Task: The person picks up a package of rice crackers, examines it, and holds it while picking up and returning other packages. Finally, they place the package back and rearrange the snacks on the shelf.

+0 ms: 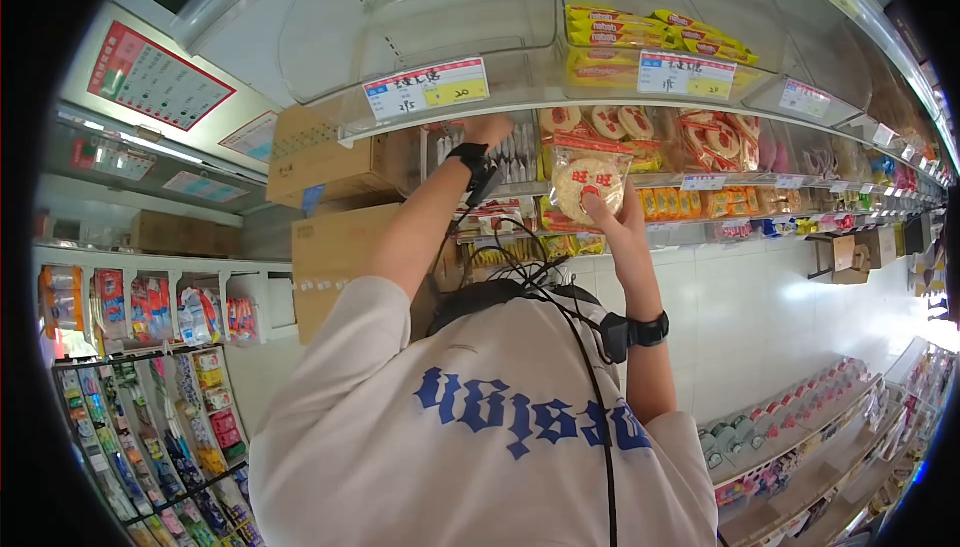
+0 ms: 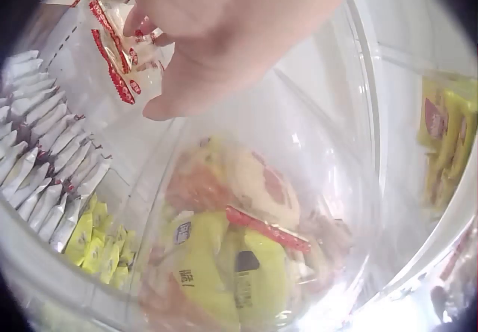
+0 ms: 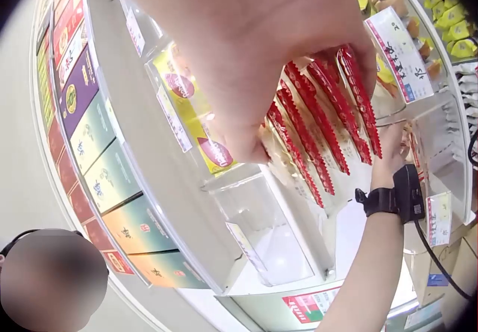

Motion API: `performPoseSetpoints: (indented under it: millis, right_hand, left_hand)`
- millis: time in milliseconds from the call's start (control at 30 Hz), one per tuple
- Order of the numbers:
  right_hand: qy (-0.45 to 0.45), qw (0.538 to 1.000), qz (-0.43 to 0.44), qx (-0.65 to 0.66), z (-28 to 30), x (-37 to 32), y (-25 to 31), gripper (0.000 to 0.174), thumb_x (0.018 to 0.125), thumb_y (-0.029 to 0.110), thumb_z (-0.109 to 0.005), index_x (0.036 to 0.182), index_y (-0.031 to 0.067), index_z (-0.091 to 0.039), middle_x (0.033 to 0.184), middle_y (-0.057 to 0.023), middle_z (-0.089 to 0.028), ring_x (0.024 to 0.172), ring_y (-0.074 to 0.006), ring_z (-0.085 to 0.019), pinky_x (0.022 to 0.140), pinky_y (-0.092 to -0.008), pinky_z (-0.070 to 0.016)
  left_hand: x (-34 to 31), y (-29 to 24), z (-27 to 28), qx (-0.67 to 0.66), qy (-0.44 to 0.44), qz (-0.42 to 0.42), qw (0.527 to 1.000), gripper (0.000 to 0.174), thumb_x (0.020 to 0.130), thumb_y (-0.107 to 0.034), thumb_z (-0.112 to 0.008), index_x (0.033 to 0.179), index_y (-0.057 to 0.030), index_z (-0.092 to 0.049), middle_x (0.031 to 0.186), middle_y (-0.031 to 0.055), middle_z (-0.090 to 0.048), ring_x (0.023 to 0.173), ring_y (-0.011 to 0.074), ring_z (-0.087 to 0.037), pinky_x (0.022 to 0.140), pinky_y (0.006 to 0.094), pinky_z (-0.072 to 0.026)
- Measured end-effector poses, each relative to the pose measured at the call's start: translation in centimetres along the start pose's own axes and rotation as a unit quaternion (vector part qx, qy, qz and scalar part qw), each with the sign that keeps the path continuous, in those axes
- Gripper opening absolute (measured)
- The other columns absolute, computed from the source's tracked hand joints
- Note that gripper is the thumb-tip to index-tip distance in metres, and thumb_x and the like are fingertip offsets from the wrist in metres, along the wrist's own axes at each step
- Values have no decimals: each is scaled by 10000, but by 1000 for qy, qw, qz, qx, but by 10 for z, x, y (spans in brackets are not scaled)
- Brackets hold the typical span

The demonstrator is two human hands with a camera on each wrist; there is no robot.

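In the head view, a glossy shelf point(image 1: 520, 119) of curved, clear plastic runs across a shop, with price cards point(image 1: 427, 87) along its edge. Brown cardboard boxes point(image 1: 318, 159) are stacked on the left, and pale, shiny tiles point(image 1: 745, 312) show at the right. The right hand point(image 1: 622, 232) grips cracker packets point(image 1: 585, 185), raised in front of the shelf; their clear film shows a round, rough-textured cracker beneath a red top strip. The left hand point(image 1: 487, 131) reaches into the shelf near slim, pale sachets point(image 1: 517, 152).

In the left wrist view, smooth transparent walls bound a white-bottomed bin. The left hand's grip is loose, its thumb apart from the bent fingers, over red-edged packets point(image 2: 112, 61); contact is unclear. Yellow wrappers point(image 2: 203, 261) and crinkled film fill the neighbouring bin.

In the right wrist view, the right hand's grip pinches several cracker packets side by side, their stiff red edges finely serrated. Flat, coloured boxes point(image 3: 125, 224) line another smooth shelf, and the left hand is further off.
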State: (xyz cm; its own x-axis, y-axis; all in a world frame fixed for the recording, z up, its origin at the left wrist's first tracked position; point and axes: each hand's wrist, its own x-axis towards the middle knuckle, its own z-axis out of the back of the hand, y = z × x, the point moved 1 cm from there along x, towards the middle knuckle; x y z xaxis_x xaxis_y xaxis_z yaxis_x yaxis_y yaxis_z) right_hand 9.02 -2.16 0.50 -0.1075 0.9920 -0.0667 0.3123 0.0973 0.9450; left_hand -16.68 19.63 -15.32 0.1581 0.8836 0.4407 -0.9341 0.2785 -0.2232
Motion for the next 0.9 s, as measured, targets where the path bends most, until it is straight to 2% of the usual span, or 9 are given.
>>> performPoseSetpoints:
  millis: [67,200,367,467,500,633,733,833,900]
  right_hand:
    - [5,1000,-5,-16,4,1,-1,614,929,216,-750,1410,-18,-447,1268,-96,-609,1138,-152,-594,990,-306,-477]
    - [21,999,-5,-47,-4,2,-4,605,935,247,-733,1409,-11,-459,1272,-109,-619,1128,-164,-603,988,-316,-476]
    - [59,994,32,-85,-31,18,-12,704,886,223,-785,1408,-66,-412,1227,-163,-619,1074,-171,-632,910,-303,-525]
    - [55,968,60,-238,-53,25,-8,812,831,263,-828,1415,-89,-388,1228,-205,-616,1081,-214,-652,880,-324,-546]
    - [29,945,86,-314,-60,31,-10,917,765,316,-860,1419,-101,-370,1242,-268,-597,1082,-313,-666,855,-387,-566]
    - [-14,849,176,-497,-90,52,-15,979,732,399,-837,1444,-59,-346,1248,-309,-569,1059,-475,-627,858,-499,-555]
    - [-29,798,203,-567,-108,66,-24,963,739,418,-821,1435,-48,-345,1213,-303,-574,1056,-486,-624,839,-507,-556]
    - [-36,784,219,-580,-120,83,-33,940,744,455,-802,1411,-45,-368,1212,-304,-574,1065,-499,-615,841,-529,-555]
    - [-45,764,238,-599,-125,102,-48,924,747,477,-791,1401,-38,-392,1228,-310,-570,1065,-503,-614,850,-536,-553]
  left_hand:
    - [4,2,-10,-10,71,61,996,526,696,-125,-711,1221,-127,-675,1319,161,-596,1239,385,-521,1055,532,-390]
    - [-2,21,-26,8,121,86,989,548,865,-179,-592,1389,-27,-541,1433,245,-520,1336,436,-469,1098,585,-328]
    - [-3,46,-43,-27,204,63,977,571,880,-203,-593,1421,-38,-516,1468,253,-480,1391,436,-402,1137,584,-281]
    - [-1,47,-28,-12,154,71,985,577,881,-208,-594,1427,-41,-511,1470,253,-479,1396,436,-393,1140,584,-276]
    - [-1,49,-20,-3,133,73,988,579,881,-209,-595,1429,-42,-509,1470,253,-478,1398,436,-390,1141,584,-274]
    - [-4,60,1,37,46,86,995,588,882,-215,-597,1437,-45,-502,1472,254,-477,1405,437,-379,1146,584,-268]
    - [-7,67,9,74,-15,97,992,594,883,-220,-599,1443,-48,-496,1473,254,-475,1410,437,-371,1150,583,-264]
    - [-10,70,25,104,-42,108,988,601,884,-224,-600,1449,-51,-491,1474,254,-474,1416,437,-363,1154,583,-259]
    - [-12,63,50,130,37,123,983,601,911,-264,-579,1471,-73,-471,1488,262,-454,1436,431,-325,1163,580,-246]
